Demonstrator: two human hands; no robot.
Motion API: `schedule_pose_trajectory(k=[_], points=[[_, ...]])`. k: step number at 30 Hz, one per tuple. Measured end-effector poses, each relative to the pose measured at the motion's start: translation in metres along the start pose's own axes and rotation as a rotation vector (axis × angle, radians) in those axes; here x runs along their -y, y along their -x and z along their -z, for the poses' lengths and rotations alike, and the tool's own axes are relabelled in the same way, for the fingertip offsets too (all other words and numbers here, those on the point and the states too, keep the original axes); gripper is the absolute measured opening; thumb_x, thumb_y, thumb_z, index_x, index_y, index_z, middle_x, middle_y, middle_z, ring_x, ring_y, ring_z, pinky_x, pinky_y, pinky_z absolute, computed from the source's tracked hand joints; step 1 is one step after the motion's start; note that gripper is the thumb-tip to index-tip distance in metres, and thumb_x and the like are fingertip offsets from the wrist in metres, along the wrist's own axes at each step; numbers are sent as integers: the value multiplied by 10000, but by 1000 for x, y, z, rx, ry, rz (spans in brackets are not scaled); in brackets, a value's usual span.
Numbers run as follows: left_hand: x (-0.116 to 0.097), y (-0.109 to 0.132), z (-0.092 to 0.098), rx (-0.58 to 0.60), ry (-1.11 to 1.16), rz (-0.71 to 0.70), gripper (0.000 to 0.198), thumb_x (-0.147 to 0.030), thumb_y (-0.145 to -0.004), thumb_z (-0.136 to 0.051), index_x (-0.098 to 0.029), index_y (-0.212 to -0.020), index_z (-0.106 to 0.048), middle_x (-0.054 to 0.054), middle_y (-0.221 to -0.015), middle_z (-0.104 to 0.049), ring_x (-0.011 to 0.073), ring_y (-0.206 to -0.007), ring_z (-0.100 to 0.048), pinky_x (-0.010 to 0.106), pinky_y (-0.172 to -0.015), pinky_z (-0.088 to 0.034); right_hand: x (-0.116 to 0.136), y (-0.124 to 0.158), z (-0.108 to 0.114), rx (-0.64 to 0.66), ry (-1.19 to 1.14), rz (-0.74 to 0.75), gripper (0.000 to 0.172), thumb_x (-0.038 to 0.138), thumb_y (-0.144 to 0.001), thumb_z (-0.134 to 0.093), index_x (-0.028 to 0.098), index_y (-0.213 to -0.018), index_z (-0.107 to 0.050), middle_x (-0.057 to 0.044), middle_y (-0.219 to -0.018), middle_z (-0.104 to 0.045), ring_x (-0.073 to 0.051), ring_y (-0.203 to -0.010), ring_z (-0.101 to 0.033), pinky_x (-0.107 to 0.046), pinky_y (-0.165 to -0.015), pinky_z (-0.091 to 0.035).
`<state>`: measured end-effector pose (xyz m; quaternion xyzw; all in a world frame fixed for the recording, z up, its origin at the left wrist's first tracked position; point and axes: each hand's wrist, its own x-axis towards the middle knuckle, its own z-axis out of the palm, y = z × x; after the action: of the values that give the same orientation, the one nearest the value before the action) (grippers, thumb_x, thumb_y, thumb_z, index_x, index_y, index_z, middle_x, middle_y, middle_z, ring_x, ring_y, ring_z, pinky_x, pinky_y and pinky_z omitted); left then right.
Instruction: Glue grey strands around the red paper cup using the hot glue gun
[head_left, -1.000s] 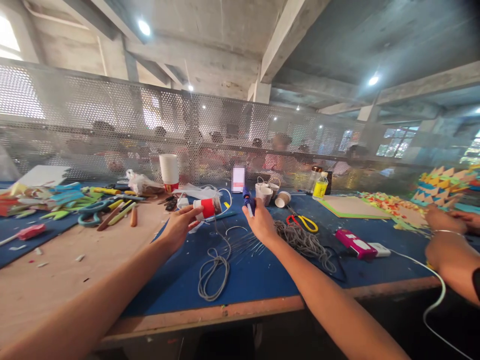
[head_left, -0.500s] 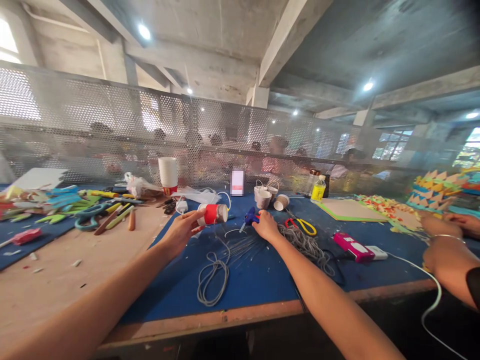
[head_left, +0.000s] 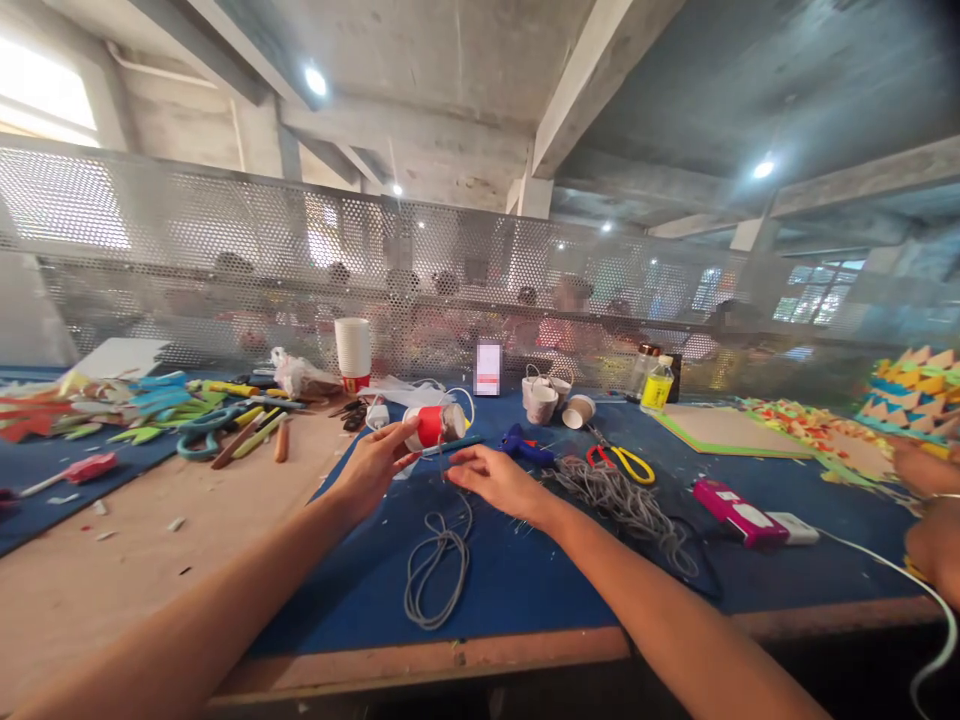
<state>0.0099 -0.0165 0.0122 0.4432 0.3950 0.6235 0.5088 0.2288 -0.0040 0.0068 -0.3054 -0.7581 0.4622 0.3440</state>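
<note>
Head view: the left hand (head_left: 373, 462) is clamped on the cup (head_left: 429, 427), fingers and thumb around its white end. The cup lies on its side above the mat (head_left: 532, 590), a red band around its middle and grey cord wrapped near its right end. From there the cord (head_left: 439, 575) hangs down and ends in loose loops on the mat. The right hand (head_left: 496, 482) is just beside the cup, apart from the left, its thumb and forefinger at the hanging cord; whether they pinch it I cannot tell.

Just beyond the right hand lies a blue glue gun (head_left: 527, 447). To its right are a heap of grey yarn (head_left: 630, 508) and scissors (head_left: 626, 462) with red and yellow handles. Behind these, small grey baskets (head_left: 541, 401) stand together near a tipped paper cup (head_left: 579, 411). A phone (head_left: 488, 368) stands upright against the perforated panel (head_left: 450, 240).

Left of the phone is a cup stack (head_left: 352, 350); farther left, blue-handled shears (head_left: 204, 435) lie near paper scraps (head_left: 154, 400). At the right are a yellow-labelled bottle (head_left: 657, 387), a pink box (head_left: 739, 512) and a co-worker's hand (head_left: 926, 468) near a zigzag paper piece (head_left: 911, 398).
</note>
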Motion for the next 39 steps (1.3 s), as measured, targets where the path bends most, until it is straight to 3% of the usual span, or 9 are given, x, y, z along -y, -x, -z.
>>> schedule_pose_trajectory(k=[3, 8, 13, 21, 29, 39], points=[[0, 1, -2, -34, -42, -29, 296, -481, -726, -814, -195, -753, -743, 62, -838, -769, 233, -861, -693, 335, -804, -499, 4, 3, -5, 82, -72, 20, 411, 439, -812, -759, 190, -1116, -640, -57, -954, -764, -202, -943, -731, -336, -875, -555], [-2, 7, -9, -51, -87, -7, 302, -472, -714, -822, -185, -725, -729, 46, -709, -742, 207, -665, -675, 334, -708, -513, 15, 5, -1, -7, -59, 83, 202, 365, -850, -698, 180, -925, -661, 12, -777, -704, -140, -699, -707, -273, -751, -538], [-5, 13, -15, -6, -113, 21, 320, -490, -716, -816, -183, -720, -725, 52, -670, -734, 207, -603, -665, 313, -594, -503, 21, 6, 4, -135, -3, 139, 205, 380, -864, -679, 190, -937, -660, 18, -770, -680, -120, -638, -667, -251, -688, -514], [-6, 18, -19, 84, -145, 80, 247, -442, -724, -811, -208, -698, -734, 35, -639, -726, 187, -543, -636, 289, -539, -475, 22, 4, 13, -323, 59, 220, 259, 459, -881, -651, 202, -896, -631, 3, -807, -674, -131, -698, -651, -260, -701, -519], [-6, 19, -22, 154, -170, 120, 226, -410, -696, -822, -212, -658, -720, 39, -614, -709, 168, -480, -594, 279, -488, -426, 25, 3, 15, -358, 47, 222, 263, 465, -872, -651, 206, -879, -608, 5, -816, -663, -135, -695, -656, -266, -715, -533], [-9, 22, -25, 194, -209, 102, 214, -401, -710, -810, -207, -662, -733, 58, -638, -719, 207, -522, -626, 314, -518, -446, 21, 2, 18, -396, 67, 208, 215, 411, -893, -623, 199, -876, -599, 5, -801, -662, -136, -658, -667, -264, -687, -527]])
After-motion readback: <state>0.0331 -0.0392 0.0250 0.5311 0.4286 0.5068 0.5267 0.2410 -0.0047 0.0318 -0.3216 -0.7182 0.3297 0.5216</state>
